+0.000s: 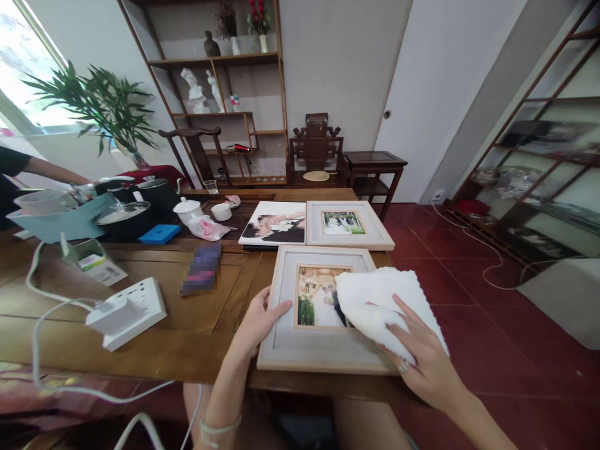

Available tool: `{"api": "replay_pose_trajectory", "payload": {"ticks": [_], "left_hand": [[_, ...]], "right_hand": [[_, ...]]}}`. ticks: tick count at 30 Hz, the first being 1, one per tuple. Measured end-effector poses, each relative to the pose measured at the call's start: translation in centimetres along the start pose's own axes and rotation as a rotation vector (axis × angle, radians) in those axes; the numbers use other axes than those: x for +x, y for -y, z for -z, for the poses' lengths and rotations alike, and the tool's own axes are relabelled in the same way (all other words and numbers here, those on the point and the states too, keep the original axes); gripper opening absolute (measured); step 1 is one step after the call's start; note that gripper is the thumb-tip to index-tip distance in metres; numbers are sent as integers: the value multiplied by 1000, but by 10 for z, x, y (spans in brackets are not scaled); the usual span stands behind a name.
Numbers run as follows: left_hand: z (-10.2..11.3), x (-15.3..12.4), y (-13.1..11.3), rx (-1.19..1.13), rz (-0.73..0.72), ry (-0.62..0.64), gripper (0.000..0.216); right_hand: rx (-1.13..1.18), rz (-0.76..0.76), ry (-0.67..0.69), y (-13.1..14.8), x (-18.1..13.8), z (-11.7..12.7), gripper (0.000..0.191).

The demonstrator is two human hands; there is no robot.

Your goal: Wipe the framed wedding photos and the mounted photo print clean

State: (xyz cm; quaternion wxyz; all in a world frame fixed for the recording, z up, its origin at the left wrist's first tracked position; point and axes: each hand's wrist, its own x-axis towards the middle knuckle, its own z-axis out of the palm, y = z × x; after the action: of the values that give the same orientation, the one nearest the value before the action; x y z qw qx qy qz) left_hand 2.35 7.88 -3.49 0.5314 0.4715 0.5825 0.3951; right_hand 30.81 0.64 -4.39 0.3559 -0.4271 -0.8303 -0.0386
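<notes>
A light wooden picture frame (pixel 276 347) with a wide pale mat and a small photo in its middle lies at the near edge of the table. My left hand (pixel 260 319) grips its left side, thumb on the front and fingers round the edge. Bunched under my right hand (pixel 417 350) is a white cloth (pixel 375 284), which rests on the frame's right part and covers the photo's right edge. Behind it lie a second picture frame (pixel 379 234) and a print (pixel 274 225) of a dark and white photo.
A white power strip (pixel 152 303), a phone-like item (pixel 201 269), a blue box (pixel 160 233) and a white lidded cup (pixel 186 209) stand on the wooden table (pixel 187 337) to the left. Another person's arm (pixel 56 170) reaches in at the far left, near a light-blue bin (pixel 70 222).
</notes>
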Motion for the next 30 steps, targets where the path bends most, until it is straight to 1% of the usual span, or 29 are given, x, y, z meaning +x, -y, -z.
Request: {"api": "replay_pose_trajectory", "payload": {"ticks": [1,3,6,8,10,12,14,15,16,17,20,22,24,25,26,27,28,30], "left_hand": [[0,-5,-2,-49,52,20,31],[0,-14,-3,-120,125,3,29],[2,-26,-2,-184,143,-37,34],[8,-33,0,-215,128,-62,39],[18,-41,-1,-225,112,-79,44],[32,-48,-5,-217,110,-106,46],[46,-55,-13,-215,121,-161,44],[53,-58,-18,-223,125,-209,41],[59,-60,-23,-235,128,-266,38],[64,-62,-29,-244,133,-321,35],[76,-65,-46,-240,152,-451,29],[80,-65,-57,-224,123,-529,26],[83,-63,-67,-214,79,-599,26],[83,-61,-71,-211,57,-621,26],[83,-59,-76,-210,37,-632,26],[83,-56,-80,-211,17,-631,26],[83,-52,-85,-214,-8,-626,26],[80,-43,-94,-225,-60,-597,26]], "right_hand": [[0,24,-44,0,-1,-1,21],[-7,72,-142,-1,-4,-4,25],[-61,109,-304,-2,-16,-7,30],[-95,73,-366,-2,-29,-8,27],[-96,-31,-348,-2,-42,-8,20],[-73,-144,-301,-2,-51,-6,17],[-50,-200,-269,-2,-53,-3,15],[-44,-196,-261,-1,-51,-1,12],[-39,-172,-250,1,-48,1,9],[-29,-125,-245,2,-44,3,9],[25,64,-221,9,-29,8,27],[41,175,-162,14,-21,10,34],[66,243,-95,19,-12,11,40],[101,260,-86,21,-7,12,39],[149,252,-98,23,-1,14,35],[201,212,-125,23,7,17,30],[251,135,-165,21,17,20,24],[354,-114,-222,11,45,27,12]]}}
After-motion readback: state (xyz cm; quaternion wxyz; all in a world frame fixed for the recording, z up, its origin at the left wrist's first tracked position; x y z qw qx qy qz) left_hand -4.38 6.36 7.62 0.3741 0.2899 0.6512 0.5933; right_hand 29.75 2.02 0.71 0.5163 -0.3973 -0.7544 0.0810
